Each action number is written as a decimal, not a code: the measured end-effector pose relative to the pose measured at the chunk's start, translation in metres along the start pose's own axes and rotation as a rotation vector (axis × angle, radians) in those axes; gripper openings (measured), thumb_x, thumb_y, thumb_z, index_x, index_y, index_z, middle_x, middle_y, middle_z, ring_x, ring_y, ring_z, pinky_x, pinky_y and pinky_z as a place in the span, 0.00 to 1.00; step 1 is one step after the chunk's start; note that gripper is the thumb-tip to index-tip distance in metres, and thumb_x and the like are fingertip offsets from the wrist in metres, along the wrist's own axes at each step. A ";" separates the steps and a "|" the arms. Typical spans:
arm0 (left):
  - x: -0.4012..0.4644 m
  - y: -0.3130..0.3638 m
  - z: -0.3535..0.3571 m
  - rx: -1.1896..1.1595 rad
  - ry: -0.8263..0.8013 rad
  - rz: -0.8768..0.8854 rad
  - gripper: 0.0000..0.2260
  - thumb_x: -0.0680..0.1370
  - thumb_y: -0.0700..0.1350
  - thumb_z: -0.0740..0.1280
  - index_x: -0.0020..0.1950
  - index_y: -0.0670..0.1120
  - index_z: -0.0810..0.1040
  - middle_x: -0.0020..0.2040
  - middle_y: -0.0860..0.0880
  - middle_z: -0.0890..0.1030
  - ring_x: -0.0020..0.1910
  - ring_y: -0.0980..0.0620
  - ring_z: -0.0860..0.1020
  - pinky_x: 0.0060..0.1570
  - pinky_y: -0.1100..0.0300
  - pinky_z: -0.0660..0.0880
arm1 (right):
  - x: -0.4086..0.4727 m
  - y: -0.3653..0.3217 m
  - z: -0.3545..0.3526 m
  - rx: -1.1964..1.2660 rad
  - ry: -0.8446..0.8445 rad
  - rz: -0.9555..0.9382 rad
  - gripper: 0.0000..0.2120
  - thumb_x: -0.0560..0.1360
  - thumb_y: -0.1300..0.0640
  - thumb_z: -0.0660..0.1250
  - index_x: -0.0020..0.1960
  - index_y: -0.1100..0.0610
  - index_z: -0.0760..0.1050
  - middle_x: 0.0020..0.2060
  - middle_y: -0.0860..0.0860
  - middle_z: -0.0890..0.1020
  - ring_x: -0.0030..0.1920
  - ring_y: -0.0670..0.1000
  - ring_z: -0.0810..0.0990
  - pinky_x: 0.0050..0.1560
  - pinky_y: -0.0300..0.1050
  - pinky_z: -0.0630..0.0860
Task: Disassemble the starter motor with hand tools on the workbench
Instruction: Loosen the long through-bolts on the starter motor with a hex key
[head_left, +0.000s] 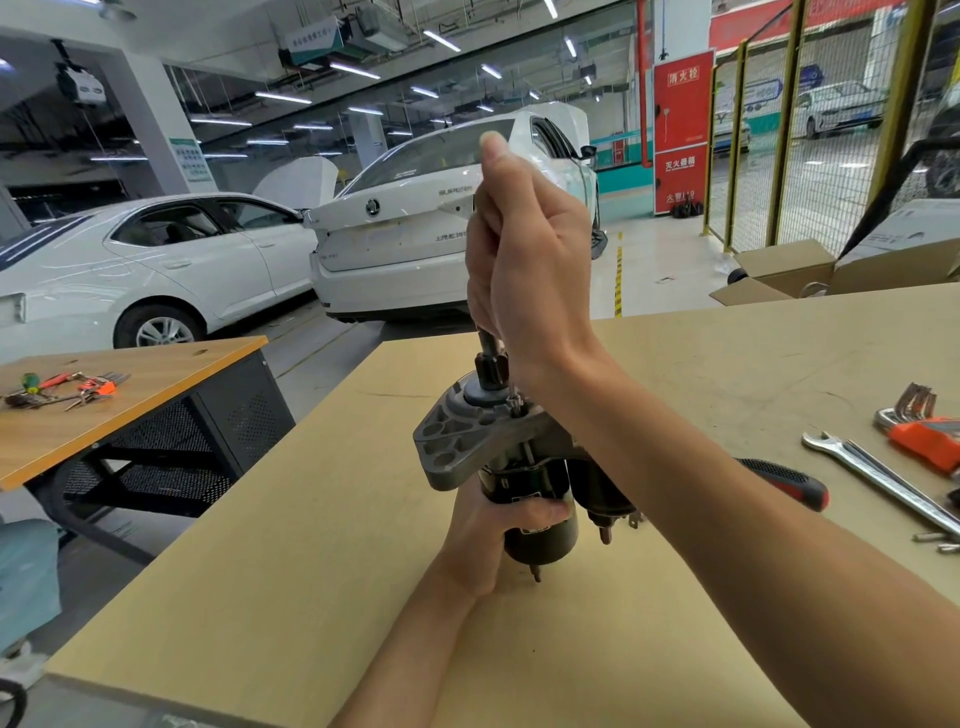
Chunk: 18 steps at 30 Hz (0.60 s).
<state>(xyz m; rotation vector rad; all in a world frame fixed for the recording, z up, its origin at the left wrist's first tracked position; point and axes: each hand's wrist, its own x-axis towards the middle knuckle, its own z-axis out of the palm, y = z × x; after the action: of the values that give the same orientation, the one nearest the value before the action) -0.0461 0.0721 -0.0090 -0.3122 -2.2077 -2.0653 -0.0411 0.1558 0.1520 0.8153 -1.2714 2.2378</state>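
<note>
The starter motor (540, 488) stands upright on the tan workbench (322, 571), its grey aluminium nose housing (457, 436) on top and the black body below. My left hand (498, 525) grips the black body from the left. My right hand (524, 249) is raised above the motor and wraps around the handle of a driver tool. Only the tool's metal shaft (487, 340) shows below the fist, reaching down to the top of the nose housing by the pinion (488, 370). The solenoid (597, 493) sits beside the body, partly hidden by my right forearm.
A red-and-black screwdriver handle (795, 483) lies right of the motor. Further right lie a combination wrench (883, 475), an orange hex key set (919, 421) and small screws (935, 540). A second bench (130, 405) with tools stands left. White cars and cardboard boxes (789, 270) are behind.
</note>
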 end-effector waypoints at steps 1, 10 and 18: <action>0.000 0.000 0.000 0.004 -0.004 -0.002 0.31 0.54 0.50 0.74 0.55 0.40 0.80 0.52 0.36 0.81 0.57 0.32 0.77 0.63 0.30 0.69 | 0.001 -0.001 -0.001 -0.011 -0.010 -0.002 0.22 0.85 0.58 0.56 0.32 0.54 0.58 0.24 0.52 0.59 0.21 0.44 0.56 0.22 0.36 0.58; -0.005 0.003 0.002 0.062 -0.024 -0.002 0.37 0.55 0.51 0.76 0.59 0.35 0.77 0.55 0.34 0.81 0.58 0.32 0.77 0.62 0.30 0.70 | 0.005 0.000 -0.007 -0.079 -0.089 0.095 0.24 0.85 0.56 0.56 0.30 0.58 0.65 0.21 0.48 0.62 0.19 0.42 0.58 0.21 0.34 0.57; -0.003 0.000 0.002 0.034 -0.004 -0.043 0.33 0.51 0.52 0.76 0.55 0.45 0.80 0.54 0.40 0.83 0.58 0.36 0.78 0.64 0.31 0.69 | 0.002 0.011 -0.004 -0.228 -0.014 0.076 0.10 0.84 0.58 0.57 0.58 0.61 0.75 0.27 0.45 0.69 0.20 0.42 0.67 0.22 0.30 0.62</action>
<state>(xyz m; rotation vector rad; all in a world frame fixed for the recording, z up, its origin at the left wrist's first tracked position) -0.0432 0.0734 -0.0100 -0.2688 -2.2689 -2.0472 -0.0510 0.1547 0.1452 0.7086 -1.5533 2.0961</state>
